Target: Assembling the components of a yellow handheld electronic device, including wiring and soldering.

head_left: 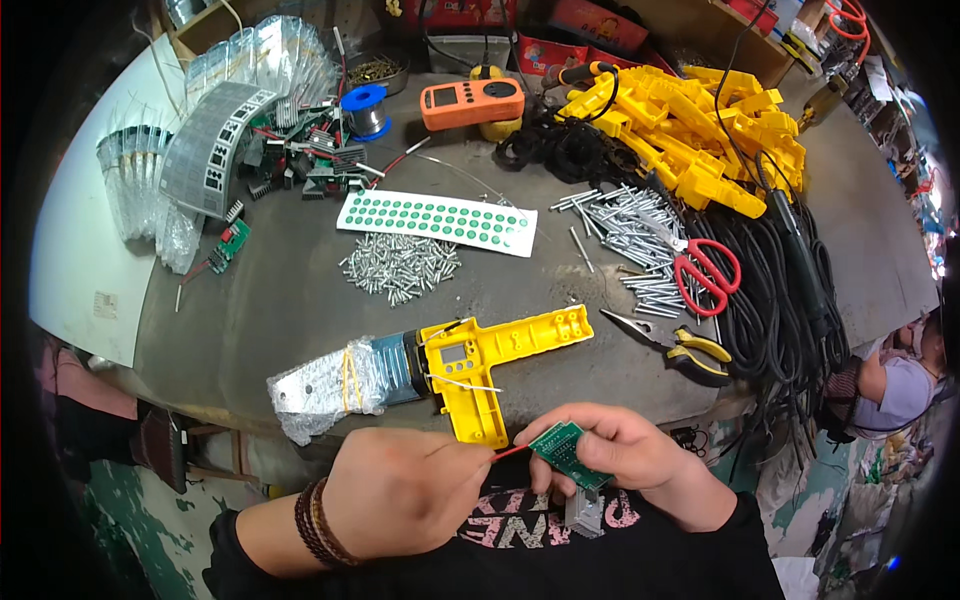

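My right hand grips a green circuit board near the table's front edge, thumb on its face. A grey finned heat sink hangs below the board. From the board's left side runs a red wire, and my left hand pinches its other end; the tip is hidden by the fingers. Just beyond my hands lies an open yellow plastic housing with a grip and a long arm. White wires show inside it. Attached at its left is a metal plate wrapped in bubble wrap.
Small screws lie heaped below a sheet of green round stickers. Right of them are metal rods, red-handled scissors, pliers, black cables and yellow housings. An orange meter and solder spool stand behind.
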